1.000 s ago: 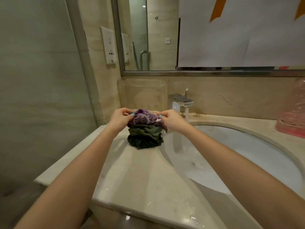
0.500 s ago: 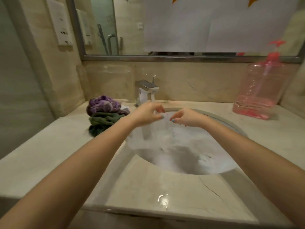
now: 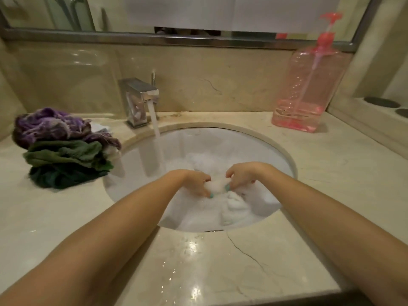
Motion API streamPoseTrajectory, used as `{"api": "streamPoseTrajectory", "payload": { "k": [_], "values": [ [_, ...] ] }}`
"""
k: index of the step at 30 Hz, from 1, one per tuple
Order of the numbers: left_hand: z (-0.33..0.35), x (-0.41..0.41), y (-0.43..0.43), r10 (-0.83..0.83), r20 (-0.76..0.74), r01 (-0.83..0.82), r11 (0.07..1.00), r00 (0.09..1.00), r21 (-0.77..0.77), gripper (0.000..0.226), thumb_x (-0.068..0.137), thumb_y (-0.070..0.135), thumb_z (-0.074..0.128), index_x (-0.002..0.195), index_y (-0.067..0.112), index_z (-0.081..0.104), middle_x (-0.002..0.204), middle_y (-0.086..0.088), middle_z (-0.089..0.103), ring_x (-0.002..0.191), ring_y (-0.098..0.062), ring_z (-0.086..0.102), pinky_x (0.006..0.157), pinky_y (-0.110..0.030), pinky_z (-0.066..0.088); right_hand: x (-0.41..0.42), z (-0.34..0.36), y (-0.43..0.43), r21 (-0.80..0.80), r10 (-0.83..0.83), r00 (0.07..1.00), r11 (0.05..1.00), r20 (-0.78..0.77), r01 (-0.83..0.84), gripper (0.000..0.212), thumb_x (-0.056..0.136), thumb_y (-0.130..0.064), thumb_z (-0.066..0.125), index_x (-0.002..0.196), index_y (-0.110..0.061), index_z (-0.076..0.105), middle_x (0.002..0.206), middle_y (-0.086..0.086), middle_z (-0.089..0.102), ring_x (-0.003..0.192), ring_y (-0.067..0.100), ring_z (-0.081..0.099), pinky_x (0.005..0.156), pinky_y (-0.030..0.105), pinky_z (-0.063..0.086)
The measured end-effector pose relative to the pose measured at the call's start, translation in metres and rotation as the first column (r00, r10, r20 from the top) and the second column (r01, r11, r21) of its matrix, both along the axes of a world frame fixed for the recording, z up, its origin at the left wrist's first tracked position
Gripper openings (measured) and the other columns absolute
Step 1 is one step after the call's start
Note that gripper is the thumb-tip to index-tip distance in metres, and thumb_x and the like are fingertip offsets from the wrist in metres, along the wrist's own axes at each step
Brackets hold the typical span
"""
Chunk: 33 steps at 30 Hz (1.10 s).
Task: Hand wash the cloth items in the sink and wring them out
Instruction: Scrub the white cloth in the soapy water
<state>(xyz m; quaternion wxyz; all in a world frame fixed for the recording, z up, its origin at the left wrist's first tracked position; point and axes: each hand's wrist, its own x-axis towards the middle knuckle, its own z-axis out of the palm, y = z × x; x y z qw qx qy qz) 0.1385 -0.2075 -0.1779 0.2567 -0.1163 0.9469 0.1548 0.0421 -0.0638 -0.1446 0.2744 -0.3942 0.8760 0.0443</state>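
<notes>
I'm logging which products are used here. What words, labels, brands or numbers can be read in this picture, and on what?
None can be read.
The pink pump bottle shows no label.
The tap shows no brand mark.
The white sheet on the mirror looks blank.

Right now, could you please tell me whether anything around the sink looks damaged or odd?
Yes: a thin dark crack runs across the glossy beige marble countertop, from the front rim of the white oval sink toward the right. Water droplets glint beside it.
</notes>
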Motion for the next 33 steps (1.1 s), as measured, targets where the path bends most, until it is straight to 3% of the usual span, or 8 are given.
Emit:
{"api": "streamPoseTrajectory", "payload": {
  "k": [4, 9, 16, 18, 21, 25, 28, 33],
  "values": [
    [0.023, 0.021, -0.027, 0.246, -0.023, -0.218, 0.894, 0.969, 0.393, 0.032, 0.09, 0.042, 0.065, 0.119, 0.029, 0.061, 0.109, 0.007, 0.06, 0.105, -0.014, 0.055, 0.099, -0.036, 0.043, -0.004, 0.007, 0.002, -0.298, -0.09, 0.954, 0.938, 0.287, 0.178, 0.014, 0.095, -0.032, 0.059, 0.1, -0.02, 0.063, 0.09, -0.003, 0.06, 0.085, 0.015, 0.056, 0.076, 0.03, 0.048],
    [0.057, 0.053, -0.056, 0.487, -0.272, -0.191, 0.707, 0.83, 0.681, 0.031, 0.099, 0.04, 0.052, 0.116, 0.018, 0.065, 0.101, -0.001, 0.064, 0.093, -0.015, 0.059, 0.087, -0.032, 0.046, 0.001, 0.041, -0.017, -0.588, -0.04, 0.897, 0.741, 0.441, 0.323, 0.009, 0.094, -0.025, 0.063, 0.095, -0.016, 0.064, 0.09, 0.001, 0.06, 0.083, 0.014, 0.057, 0.073, 0.029, 0.049],
    [0.059, 0.076, -0.089, 0.884, -0.265, -0.169, 0.35, 0.384, 0.921, 0.021, 0.099, 0.038, 0.054, 0.102, 0.022, 0.066, 0.093, -0.003, 0.069, 0.08, -0.017, 0.063, 0.064, -0.029, 0.048, 0.04, 0.059, -0.104, -0.797, -0.011, 0.877, 0.411, 0.481, 0.443, 0.022, 0.088, -0.01, 0.066, 0.105, -0.016, 0.053, 0.085, 0.006, 0.057, 0.07, 0.015, 0.05, 0.053, 0.02, 0.038],
    [0.059, 0.074, -0.09, 0.913, -0.285, -0.153, 0.339, 0.291, 0.928, 0.018, 0.101, 0.031, 0.052, 0.097, 0.018, 0.063, 0.087, -0.003, 0.065, 0.075, -0.016, 0.061, 0.057, -0.025, 0.047, 0.044, 0.048, -0.122, -0.764, 0.0, 0.841, 0.417, 0.541, 0.492, 0.02, 0.088, -0.009, 0.066, 0.104, -0.016, 0.058, 0.09, 0.004, 0.058, 0.079, 0.015, 0.052, 0.061, 0.023, 0.039],
    [0.055, 0.068, -0.09, 0.882, -0.395, -0.192, 0.448, 0.258, 0.873, 0.013, 0.1, 0.025, 0.053, 0.091, 0.018, 0.058, 0.087, -0.001, 0.062, 0.078, -0.015, 0.059, 0.059, -0.023, 0.045, 0.042, 0.021, -0.129, -0.755, -0.082, 0.87, 0.462, 0.486, 0.465, 0.017, 0.089, -0.006, 0.06, 0.104, -0.014, 0.065, 0.101, 0.005, 0.062, 0.095, 0.018, 0.055, 0.065, 0.022, 0.041],
    [0.054, 0.062, -0.09, 0.881, -0.407, -0.165, 0.451, 0.243, 0.877, 0.005, 0.098, 0.016, 0.055, 0.097, 0.012, 0.055, 0.094, -0.007, 0.062, 0.082, -0.017, 0.059, 0.067, -0.027, 0.049, 0.046, 0.002, -0.115, -0.547, 0.065, 0.777, 0.746, 0.626, 0.379, 0.027, 0.092, -0.019, 0.062, 0.119, -0.019, 0.06, 0.113, 0.007, 0.065, 0.102, 0.02, 0.06, 0.085, 0.032, 0.049],
    [0.055, 0.061, -0.091, 0.904, -0.35, -0.162, 0.394, 0.244, 0.905, 0.008, 0.096, 0.011, 0.055, 0.099, 0.018, 0.057, 0.103, -0.009, 0.064, 0.091, -0.022, 0.062, 0.068, -0.029, 0.05, 0.047, 0.004, -0.113, -0.641, 0.08, 0.813, 0.662, 0.576, 0.389, 0.03, 0.093, -0.021, 0.062, 0.12, -0.01, 0.057, 0.115, 0.009, 0.065, 0.106, 0.021, 0.062, 0.096, 0.041, 0.046],
    [0.053, 0.058, -0.095, 0.88, -0.371, -0.262, 0.449, 0.296, 0.854, 0.023, 0.098, 0.021, 0.056, 0.12, 0.015, 0.053, 0.106, -0.005, 0.063, 0.084, -0.013, 0.059, 0.058, -0.019, 0.046, 0.037, 0.014, -0.11, -0.692, 0.154, 0.755, 0.545, 0.637, 0.473, 0.011, 0.096, -0.017, 0.058, 0.102, -0.008, 0.056, 0.09, 0.007, 0.062, 0.083, 0.018, 0.061, 0.084, 0.036, 0.05]
  ]
}}
